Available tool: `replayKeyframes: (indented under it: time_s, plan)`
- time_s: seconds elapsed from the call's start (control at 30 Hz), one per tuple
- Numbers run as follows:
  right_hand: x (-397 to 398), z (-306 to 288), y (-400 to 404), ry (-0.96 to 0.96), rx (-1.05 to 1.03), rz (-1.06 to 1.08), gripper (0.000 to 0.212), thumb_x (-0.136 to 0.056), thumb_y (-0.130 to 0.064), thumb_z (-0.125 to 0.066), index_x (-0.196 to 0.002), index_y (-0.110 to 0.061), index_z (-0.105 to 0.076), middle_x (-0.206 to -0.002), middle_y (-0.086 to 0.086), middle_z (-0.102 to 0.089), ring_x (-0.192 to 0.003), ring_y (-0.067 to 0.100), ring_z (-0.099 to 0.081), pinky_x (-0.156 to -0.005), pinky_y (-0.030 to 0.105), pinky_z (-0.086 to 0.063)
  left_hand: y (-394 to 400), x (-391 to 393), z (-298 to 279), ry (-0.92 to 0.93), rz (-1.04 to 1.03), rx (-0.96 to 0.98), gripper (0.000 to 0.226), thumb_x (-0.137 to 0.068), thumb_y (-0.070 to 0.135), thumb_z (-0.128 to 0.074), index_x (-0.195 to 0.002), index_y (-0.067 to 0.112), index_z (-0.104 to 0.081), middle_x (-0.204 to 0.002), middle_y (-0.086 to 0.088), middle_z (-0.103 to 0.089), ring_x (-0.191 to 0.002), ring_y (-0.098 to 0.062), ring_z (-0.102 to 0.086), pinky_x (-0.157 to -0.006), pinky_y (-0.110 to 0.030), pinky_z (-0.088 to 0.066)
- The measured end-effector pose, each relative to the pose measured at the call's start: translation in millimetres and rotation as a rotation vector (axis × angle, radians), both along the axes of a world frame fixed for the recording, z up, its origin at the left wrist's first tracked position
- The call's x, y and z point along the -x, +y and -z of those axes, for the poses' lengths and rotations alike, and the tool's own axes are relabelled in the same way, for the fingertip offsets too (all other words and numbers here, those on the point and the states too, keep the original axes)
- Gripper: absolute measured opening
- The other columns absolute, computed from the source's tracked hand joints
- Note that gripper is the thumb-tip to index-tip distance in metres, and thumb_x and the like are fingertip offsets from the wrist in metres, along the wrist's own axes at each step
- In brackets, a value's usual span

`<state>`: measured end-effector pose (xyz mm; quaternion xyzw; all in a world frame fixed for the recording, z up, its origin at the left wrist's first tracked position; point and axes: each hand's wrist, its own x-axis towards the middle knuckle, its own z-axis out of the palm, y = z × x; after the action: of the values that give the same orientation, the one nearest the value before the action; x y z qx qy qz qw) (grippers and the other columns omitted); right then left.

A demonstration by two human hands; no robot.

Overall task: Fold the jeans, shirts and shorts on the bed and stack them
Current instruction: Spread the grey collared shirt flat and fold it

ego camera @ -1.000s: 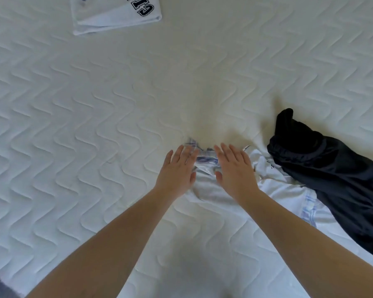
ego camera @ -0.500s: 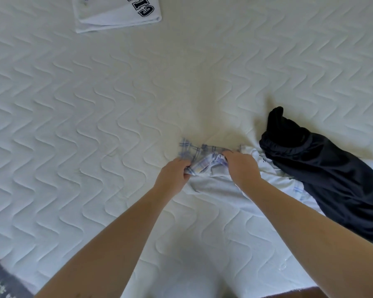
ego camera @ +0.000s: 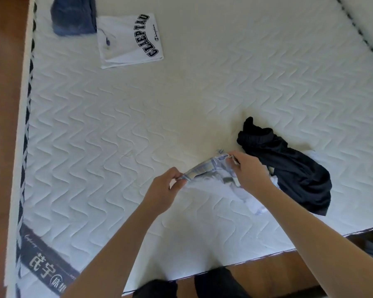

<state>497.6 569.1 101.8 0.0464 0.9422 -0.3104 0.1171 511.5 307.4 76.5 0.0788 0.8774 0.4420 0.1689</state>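
Left hand point(ego camera: 163, 191) pinches one end of the plaid collar of the white shirt point(ego camera: 213, 186); right hand point(ego camera: 249, 171) pinches the other end, fingers curled over the fabric; collar stretched taut between the two sets of fingertips, shirt body bunched on the mattress point(ego camera: 181, 100) beneath and behind the right fingers; black shorts point(ego camera: 289, 168) crumpled just beyond the right knuckles, touching the shirt; folded white lettered shirt point(ego camera: 130, 41) and folded jeans point(ego camera: 73, 16) well apart, far ahead of the left fingers, side by side.
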Motion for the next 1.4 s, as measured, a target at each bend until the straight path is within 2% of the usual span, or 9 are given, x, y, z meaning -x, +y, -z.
replayKeyframes:
  time_s: [0.1,0.3,0.5,0.63,0.77,0.87,1.03,1.23,1.4]
  plan:
    - [-16.7,-38.3,-2.3,0.059,0.097,0.070,0.015,-0.102,-0.025,-0.049,-0.088,-0.028,-0.050,-0.057,-0.009,-0.043,-0.050,0.006,-0.039,-0.050,0.017,-0.033,-17.6,-9.8,-34.0,0.022,-0.042,-0.009,0.029,-0.096,0.023,-0.057,-0.074,0.036,-0.044,-0.058,0.016,-0.051,-0.049,-0.008,-0.041,-0.049,-0.018,-0.032]
    - [-42.7,-105.3,-25.2,0.161,0.242,0.131,0.020,-0.102,-0.028,-0.049,-0.094,-0.016,-0.063,-0.072,0.012,-0.058,-0.057,0.012,-0.044,-0.054,0.017,-0.035,-68.0,-22.7,-110.0,0.142,-0.112,-0.141,0.022,-0.100,0.020,-0.051,-0.081,0.031,-0.048,-0.067,0.012,-0.058,-0.057,-0.001,-0.050,-0.054,-0.010,-0.039]
    - [-44.3,-163.9,-60.2,0.258,0.272,0.140,0.016,-0.101,-0.030,-0.050,-0.088,-0.032,-0.059,-0.077,0.013,-0.062,-0.063,0.021,-0.050,-0.054,0.020,-0.037,-101.0,-14.4,-174.8,0.263,-0.118,-0.159,0.019,-0.100,0.025,-0.048,-0.083,0.033,-0.047,-0.066,0.000,-0.052,-0.055,-0.005,-0.044,-0.053,-0.017,-0.037]
    - [-35.2,-202.7,-76.2,0.390,0.299,0.126,0.012,-0.101,-0.027,-0.052,-0.096,-0.028,-0.063,-0.083,0.005,-0.066,-0.071,0.016,-0.055,-0.059,0.012,-0.038,-114.6,-2.2,-217.2,0.371,-0.090,-0.198,0.020,-0.101,0.024,-0.046,-0.084,0.032,-0.047,-0.061,0.006,-0.048,-0.053,-0.006,-0.041,-0.051,-0.019,-0.036]
    - [-26.5,-242.0,-88.2,0.538,0.323,0.138,0.023,-0.101,-0.027,-0.051,-0.089,-0.045,-0.059,-0.076,-0.012,-0.063,-0.067,-0.005,-0.055,-0.057,0.007,-0.038,-124.3,12.5,-254.7,0.497,-0.046,-0.176,0.014,-0.101,0.024,-0.047,-0.087,0.027,-0.048,-0.069,0.005,-0.052,-0.058,-0.005,-0.045,-0.055,-0.017,-0.035]
    - [-18.6,-271.8,-93.2,0.643,0.324,0.154,0.027,-0.102,-0.026,-0.050,-0.088,-0.048,-0.058,-0.070,-0.022,-0.061,-0.064,-0.006,-0.055,-0.055,0.006,-0.037,-129.1,23.1,-289.0,0.610,-0.032,-0.211,0.014,-0.101,0.023,-0.047,-0.088,0.025,-0.049,-0.072,0.015,-0.051,-0.063,-0.001,-0.045,-0.056,-0.012,-0.034]
    - [-7.1,-312.4,-90.8,0.800,0.249,0.135,0.017,-0.101,-0.029,-0.050,-0.102,-0.034,-0.066,-0.078,-0.019,-0.065,-0.073,-0.009,-0.058,-0.060,0.004,-0.038,-140.8,48.0,-356.1,0.764,0.025,-0.207,0.010,-0.100,0.026,-0.051,-0.090,0.027,-0.053,-0.079,0.021,-0.054,-0.070,0.002,-0.048,-0.062,-0.012,-0.036]
    - [-5.6,-311.5,-79.6,0.747,-0.009,0.007,0.020,-0.099,-0.022,-0.056,-0.113,-0.018,-0.069,-0.087,0.001,-0.071,-0.065,0.009,-0.059,-0.058,0.016,-0.038,-171.1,68.6,-391.2,0.634,0.189,-0.004,0.010,-0.095,0.025,-0.061,-0.091,0.034,-0.058,-0.081,0.025,-0.062,-0.073,0.009,-0.053,-0.062,-0.005,-0.037]
    - [-18.4,-295.3,-65.6,0.578,-0.001,-0.157,0.014,-0.093,-0.012,-0.065,-0.101,-0.019,-0.073,-0.084,-0.020,-0.067,-0.071,-0.008,-0.059,-0.065,0.007,-0.040,-199.1,73.6,-374.4,0.482,0.175,0.124,0.010,-0.096,0.028,-0.058,-0.100,0.027,-0.067,-0.101,0.019,-0.066,-0.094,0.007,-0.057,-0.076,-0.001,-0.036]
